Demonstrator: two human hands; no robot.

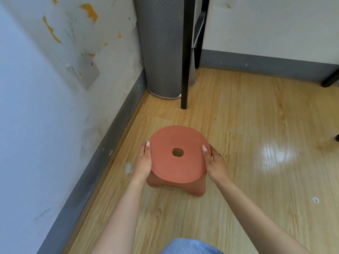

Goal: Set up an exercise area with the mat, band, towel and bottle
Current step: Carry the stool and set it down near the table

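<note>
While my left hand (144,160) and right hand (214,163) grip the round red stool (177,167) by its sides, the rolled grey mat (161,52) stands in the far corner of the floor (247,110), its long side straight up and down, partly behind a black leg (186,52). Wall scribbles (72,28) are too faint to read.

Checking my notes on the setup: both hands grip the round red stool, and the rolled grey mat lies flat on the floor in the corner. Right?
Not quite: the head view shows the rolled grey mat standing upright in the corner, not lying flat. The left hand and right hand do grip the round red stool.
</note>
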